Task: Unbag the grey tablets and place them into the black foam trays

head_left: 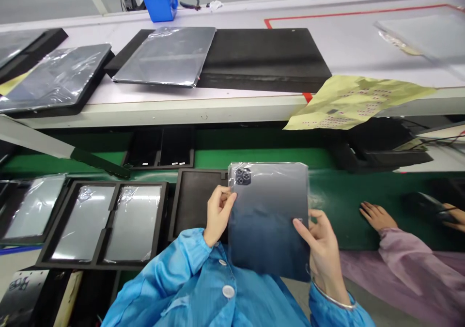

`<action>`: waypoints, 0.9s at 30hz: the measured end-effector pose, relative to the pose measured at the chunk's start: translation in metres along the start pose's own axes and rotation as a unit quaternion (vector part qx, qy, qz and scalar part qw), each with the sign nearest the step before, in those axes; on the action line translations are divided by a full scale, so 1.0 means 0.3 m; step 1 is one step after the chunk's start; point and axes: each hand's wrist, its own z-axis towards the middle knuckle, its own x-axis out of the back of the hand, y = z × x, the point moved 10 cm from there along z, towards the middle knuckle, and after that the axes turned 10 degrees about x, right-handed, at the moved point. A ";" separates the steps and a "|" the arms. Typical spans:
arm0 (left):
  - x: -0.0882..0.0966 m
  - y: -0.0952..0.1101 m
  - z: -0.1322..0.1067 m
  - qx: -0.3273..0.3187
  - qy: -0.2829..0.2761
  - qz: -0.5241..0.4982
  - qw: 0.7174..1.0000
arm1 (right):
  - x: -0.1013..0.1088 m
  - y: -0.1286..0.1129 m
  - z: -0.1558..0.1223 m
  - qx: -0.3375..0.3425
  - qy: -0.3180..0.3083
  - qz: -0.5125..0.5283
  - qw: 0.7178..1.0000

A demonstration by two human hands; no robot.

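Pinching: left hand (pixel 220 214) on upper left edge of tablet (pixel 269 220) (rear camera (pixel 243 176) near thumb); tablet between both hands, long axis running away from blue jacket (pixel 254 300); right hand (pixel 322 244) pinching right edge, nearer jacket.

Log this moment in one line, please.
left hand: holds tablet by left edge; right hand: holds its right edge; tablet: rear cameras facing wearer; nearby: black tray, both slots filled

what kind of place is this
Probably an electronics factory's assembly or inspection line, judging by the film-wrapped tablet being held, the shiny wrapped panels in a partitioned dark tray, and the long green work surface.
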 end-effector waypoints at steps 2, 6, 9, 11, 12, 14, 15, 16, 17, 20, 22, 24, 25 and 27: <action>0.053 0.166 -0.069 -0.105 0.049 0.000 0.993 | -0.003 -0.070 -0.030 0.023 0.020 0.044 0.999; 0.100 0.432 -0.250 -0.342 0.142 0.072 0.926 | -0.001 -0.153 -0.088 0.062 0.065 0.062 0.994; 0.105 0.521 -0.352 -0.441 0.214 0.145 0.860 | -0.010 -0.181 -0.118 0.070 0.078 0.061 0.993; 0.106 0.550 -0.402 -0.482 0.244 0.166 0.825 | -0.013 -0.193 -0.132 0.072 0.089 0.061 0.992; 0.099 0.561 -0.421 -0.501 0.240 0.172 0.813 | -0.015 -0.196 -0.137 0.070 0.093 0.061 0.991; 0.075 0.579 -0.448 -0.533 0.205 0.186 0.800 | -0.021 -0.192 -0.144 0.058 0.093 0.069 0.992; 0.060 0.586 -0.461 -0.549 0.182 0.194 0.793 | -0.023 -0.188 -0.147 0.050 0.092 0.076 0.992; 0.050 0.593 -0.472 -0.561 0.165 0.200 0.786 | -0.024 -0.181 -0.150 0.042 0.093 0.082 0.991; 0.044 0.599 -0.481 -0.570 0.158 0.205 0.780 | -0.024 -0.175 -0.154 0.035 0.094 0.088 0.991; 0.044 0.619 -0.503 -0.586 0.164 0.211 0.765 | -0.019 -0.159 -0.167 0.026 0.099 0.098 0.990; 0.042 0.631 -0.506 -0.585 0.162 0.221 0.763 | -0.020 -0.154 -0.173 0.026 0.094 0.100 0.990; 0.035 0.642 -0.511 -0.586 0.158 0.237 0.759 | -0.021 -0.153 -0.176 0.027 0.089 0.099 0.991; 0.030 0.645 -0.514 -0.588 0.155 0.248 0.754 | -0.021 -0.154 -0.177 0.027 0.089 0.099 0.991; 0.023 0.648 -0.521 -0.594 0.152 0.260 0.746 | -0.019 -0.159 -0.178 0.029 0.092 0.100 0.990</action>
